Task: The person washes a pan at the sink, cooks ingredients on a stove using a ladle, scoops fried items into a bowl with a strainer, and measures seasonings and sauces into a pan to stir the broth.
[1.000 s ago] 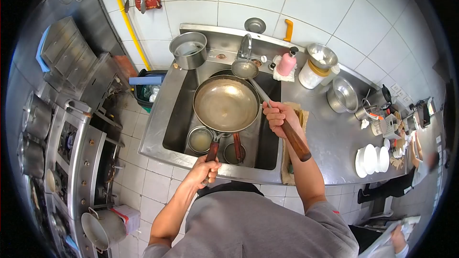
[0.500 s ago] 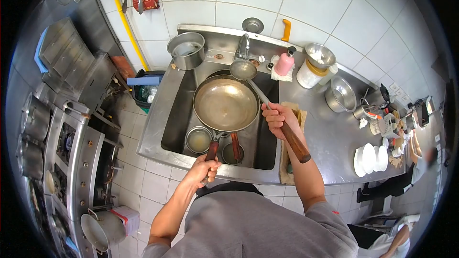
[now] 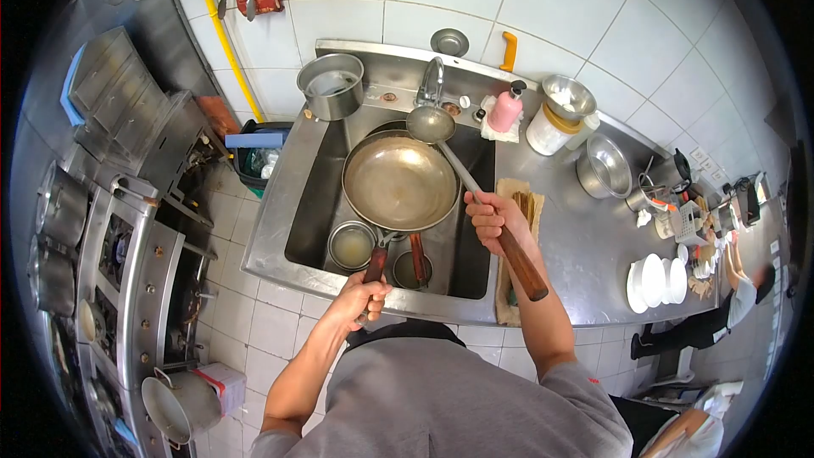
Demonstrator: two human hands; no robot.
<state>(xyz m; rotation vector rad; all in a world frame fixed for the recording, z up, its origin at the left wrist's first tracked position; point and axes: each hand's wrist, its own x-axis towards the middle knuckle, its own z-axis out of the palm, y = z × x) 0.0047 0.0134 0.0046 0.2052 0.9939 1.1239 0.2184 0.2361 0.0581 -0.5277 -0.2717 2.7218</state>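
Note:
My left hand [image 3: 362,298] is closed around the dark wooden handle of a frying pan [image 3: 398,185], whose round metal bowl lies over the sink. In my right hand [image 3: 496,220] is the shaft of a long ladle [image 3: 431,125], its brown wooden handle end pointing toward me. The ladle's bowl sits under the faucet [image 3: 431,83], just beyond the pan's far rim. Below the pan in the sink [image 3: 472,263] stand a small pot with cloudy liquid [image 3: 352,248] and another small pot with a reddish-brown handle [image 3: 419,261], partly covered.
A deep steel pot [image 3: 331,89] stands at the sink's back left corner. To the right are a pink pump bottle [image 3: 506,108], a white tub [image 3: 549,133], a steel bowl [image 3: 604,167] and stacked white dishes [image 3: 653,280]. Stoves [image 3: 136,263] line the left; a person [image 3: 736,305] works far right.
My right hand and the ladle's handle end have shifted slightly downward and left. The pan and my left hand have hardly moved.

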